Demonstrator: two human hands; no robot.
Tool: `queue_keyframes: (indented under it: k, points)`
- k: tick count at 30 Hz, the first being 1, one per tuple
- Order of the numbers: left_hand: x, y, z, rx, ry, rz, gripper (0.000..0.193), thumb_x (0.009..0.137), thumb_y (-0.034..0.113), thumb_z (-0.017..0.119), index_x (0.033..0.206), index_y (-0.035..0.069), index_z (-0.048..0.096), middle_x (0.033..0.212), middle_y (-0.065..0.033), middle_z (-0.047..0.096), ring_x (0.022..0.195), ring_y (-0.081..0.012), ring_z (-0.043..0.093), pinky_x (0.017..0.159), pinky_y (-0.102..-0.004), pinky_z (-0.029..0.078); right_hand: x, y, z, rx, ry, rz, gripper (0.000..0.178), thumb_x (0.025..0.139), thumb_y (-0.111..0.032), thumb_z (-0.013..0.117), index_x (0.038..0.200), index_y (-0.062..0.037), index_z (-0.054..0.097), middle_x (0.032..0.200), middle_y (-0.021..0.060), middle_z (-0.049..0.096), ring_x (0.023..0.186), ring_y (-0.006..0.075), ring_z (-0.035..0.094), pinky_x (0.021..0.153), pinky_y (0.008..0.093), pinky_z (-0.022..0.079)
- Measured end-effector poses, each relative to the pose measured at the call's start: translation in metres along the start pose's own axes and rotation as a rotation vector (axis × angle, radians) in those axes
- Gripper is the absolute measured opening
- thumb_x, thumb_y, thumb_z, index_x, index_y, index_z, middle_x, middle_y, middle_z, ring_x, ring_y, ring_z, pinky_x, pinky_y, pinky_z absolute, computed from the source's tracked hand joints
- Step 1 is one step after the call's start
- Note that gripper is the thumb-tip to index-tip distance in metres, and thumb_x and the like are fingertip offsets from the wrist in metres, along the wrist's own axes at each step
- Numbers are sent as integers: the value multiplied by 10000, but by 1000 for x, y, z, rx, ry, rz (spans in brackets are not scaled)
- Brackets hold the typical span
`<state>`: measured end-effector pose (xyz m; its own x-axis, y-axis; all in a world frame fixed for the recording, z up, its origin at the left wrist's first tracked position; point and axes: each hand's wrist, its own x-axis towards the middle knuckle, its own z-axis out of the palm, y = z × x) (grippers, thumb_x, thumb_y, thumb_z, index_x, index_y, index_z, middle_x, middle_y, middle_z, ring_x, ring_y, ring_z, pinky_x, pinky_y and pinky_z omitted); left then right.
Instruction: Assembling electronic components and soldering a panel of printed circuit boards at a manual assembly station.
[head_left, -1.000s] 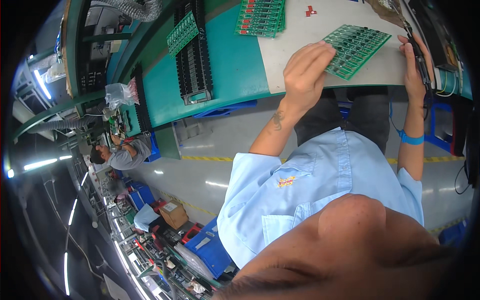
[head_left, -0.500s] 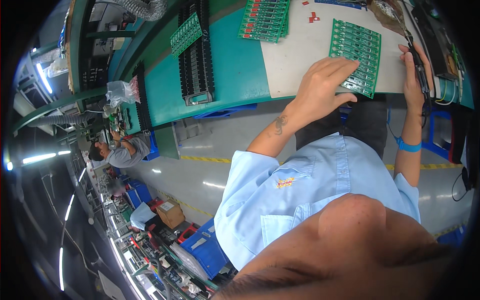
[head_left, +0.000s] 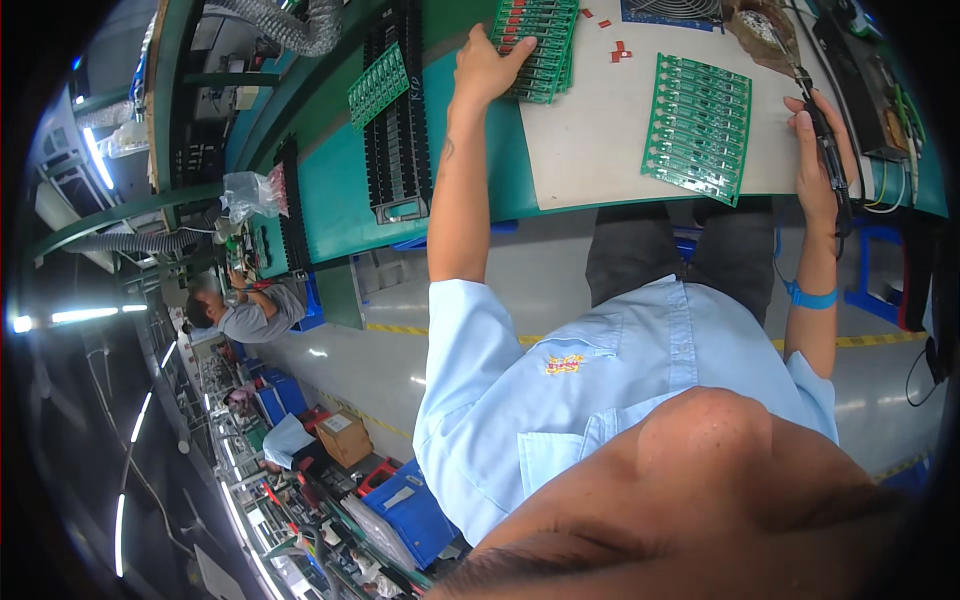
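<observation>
My left hand (head_left: 487,68) is at the left edge of a stack of green circuit board panels (head_left: 545,62) with red parts on them. Its thumb stretches over the top panel, apart from the fingers, and I see no firm grip. In my right hand (head_left: 818,165) is a soldering iron (head_left: 828,140) with a dark handle and a cable, its front end pointing up toward a brown dish (head_left: 762,30). Between the hands a single green circuit board panel (head_left: 697,130) lies flat on the pale mat (head_left: 590,150), and no hand touches it.
Small red pieces (head_left: 621,52) lie on the mat beyond the panel. To the left stands a long black slotted rack (head_left: 400,180) with another green panel (head_left: 379,86) across it. A dark box (head_left: 870,110) and cables border the right side. A co-worker (head_left: 255,315) sits far left.
My left hand has left the single panel and moved left and away to the stack with red parts. The right hand still holds the soldering iron in nearly the same place.
</observation>
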<state>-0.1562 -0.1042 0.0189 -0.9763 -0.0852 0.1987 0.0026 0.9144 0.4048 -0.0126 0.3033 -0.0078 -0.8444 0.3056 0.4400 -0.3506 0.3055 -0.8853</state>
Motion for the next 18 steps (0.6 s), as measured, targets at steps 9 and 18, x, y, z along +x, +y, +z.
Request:
queue_keyframes:
  k: [9, 18]
  points:
    - [17, 19, -18, -357, -263, -209, 963, 735, 293, 917, 1390, -180, 393, 1097, -288, 678, 830, -310, 730, 691, -386, 616, 0, 2, 1, -1, -3, -25, 346, 1001, -138, 654, 1318, -7, 608, 1087, 112, 764, 891, 145, 683, 851, 250, 548]
    - [25, 9, -15, -614, -315, -291, 723, 700, 120, 932, 1241, -156, 540, 988, -240, 717, 716, -251, 733, 576, -317, 622, -1, 8, -3, -16, -14, -62, 348, 1000, -135, 656, 1321, -10, 608, 1088, 112, 764, 889, 148, 686, 849, 255, 553]
